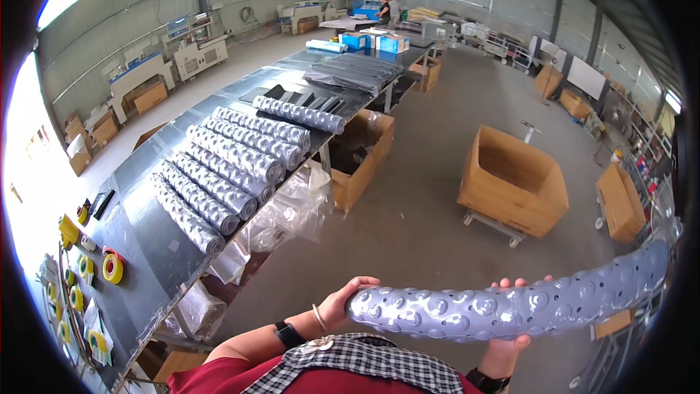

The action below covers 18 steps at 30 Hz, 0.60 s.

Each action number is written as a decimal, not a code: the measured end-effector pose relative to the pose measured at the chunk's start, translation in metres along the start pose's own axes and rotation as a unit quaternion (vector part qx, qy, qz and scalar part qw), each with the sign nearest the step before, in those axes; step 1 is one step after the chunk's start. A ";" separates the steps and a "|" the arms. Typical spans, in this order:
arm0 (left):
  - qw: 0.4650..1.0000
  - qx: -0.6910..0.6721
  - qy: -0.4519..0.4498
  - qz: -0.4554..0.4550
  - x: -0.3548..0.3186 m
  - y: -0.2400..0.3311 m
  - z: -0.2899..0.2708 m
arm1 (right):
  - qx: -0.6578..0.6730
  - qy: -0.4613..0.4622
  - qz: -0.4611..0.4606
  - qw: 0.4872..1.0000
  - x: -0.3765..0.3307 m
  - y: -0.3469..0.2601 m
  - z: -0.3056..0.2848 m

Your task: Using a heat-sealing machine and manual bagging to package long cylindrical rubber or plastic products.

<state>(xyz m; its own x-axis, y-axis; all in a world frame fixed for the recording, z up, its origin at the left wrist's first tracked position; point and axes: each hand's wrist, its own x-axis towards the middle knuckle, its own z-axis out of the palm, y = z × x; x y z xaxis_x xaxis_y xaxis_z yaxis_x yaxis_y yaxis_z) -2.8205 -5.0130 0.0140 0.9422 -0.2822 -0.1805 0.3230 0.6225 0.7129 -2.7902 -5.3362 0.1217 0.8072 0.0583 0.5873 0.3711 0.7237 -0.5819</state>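
Observation:
A long rolled grey plastic mat, dotted with round bumps and small holes, lies across the front of my body and stretches off to the right. My left hand is closed round its left end. Further along, my right hand grips the roll from beneath; its fingertips show above the far side and its thumb on the near side. The palm is hidden by the roll. To the left, several similar rolled mats lie side by side on a long dark table.
Tape rolls lie on the table's near left part. A stack of dark flat sheets and blue boxes are further back. Under the table stands a cardboard box. A wheeled cardboard box stands right of the aisle. Two people are far back.

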 end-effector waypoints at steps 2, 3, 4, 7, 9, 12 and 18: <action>0.998 0.020 0.040 0.036 0.038 0.014 -0.028 | 0.016 -0.032 0.009 0.999 0.063 0.032 -0.031; 0.995 0.044 0.070 0.063 0.058 0.023 -0.044 | 0.025 -0.055 0.008 0.998 0.094 0.049 -0.045; 0.989 0.071 0.125 0.047 0.072 0.043 -0.047 | 0.023 -0.068 0.013 0.997 0.124 0.066 -0.055; 0.953 0.198 0.227 0.034 0.121 0.071 -0.099 | 0.027 -0.098 0.044 0.994 0.200 0.115 -0.079; 0.946 0.200 0.252 0.047 0.165 0.084 -0.134 | 0.023 -0.097 0.060 0.993 0.241 0.151 -0.101; 0.931 0.233 0.254 0.118 0.253 0.122 -0.206 | -0.035 -0.076 0.090 0.992 0.302 0.213 -0.142; 0.727 0.608 0.232 0.218 0.410 0.270 -0.207 | -0.195 -0.013 0.131 0.972 0.434 0.286 -0.165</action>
<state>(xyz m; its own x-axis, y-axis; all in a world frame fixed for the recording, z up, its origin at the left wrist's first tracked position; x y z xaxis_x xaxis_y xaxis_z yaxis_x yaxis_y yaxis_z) -2.3284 -4.8098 -0.0081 0.9513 0.2004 0.2342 -0.0673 -0.6065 0.7922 -2.2578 -5.2174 0.1176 0.8874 0.2276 0.4009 0.3035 0.3662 -0.8797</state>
